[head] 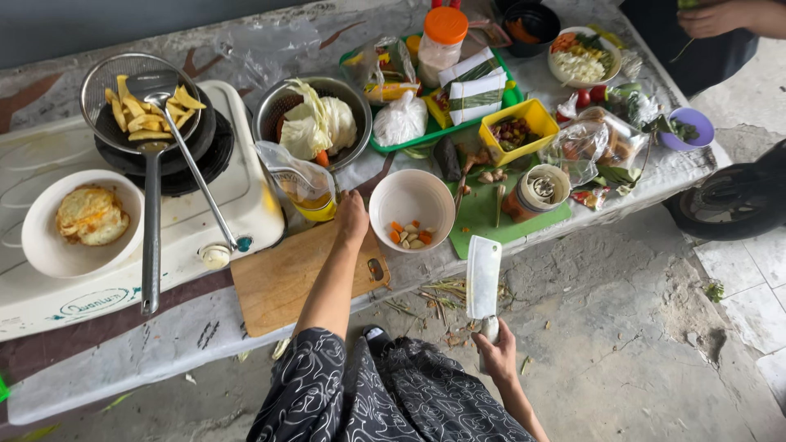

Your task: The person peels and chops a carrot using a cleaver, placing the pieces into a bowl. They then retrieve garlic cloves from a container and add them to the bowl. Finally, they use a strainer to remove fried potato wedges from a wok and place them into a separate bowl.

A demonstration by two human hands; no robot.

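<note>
My right hand [497, 354] grips the handle of a broad cleaver [483, 274], held off the table's front edge with the blade pointing up toward the table. My left hand [352, 217] reaches forward and rests on the far edge of a wooden cutting board [278, 282]. Its fingers are curled under and hidden. It sits between a plastic bag of yellow oil [303, 184] and a white bowl [412, 205] holding a few chopped orange and pale bits.
A white stove [246, 188] at left carries a pan with a strainer of fries [147, 106]; beside it sits a bowl with a fried egg [82, 221]. Cabbage bowl [315, 123], green tray [442, 98], yellow tub [518, 131], green mat [483, 209]. Another person's hand [712, 16] is top right.
</note>
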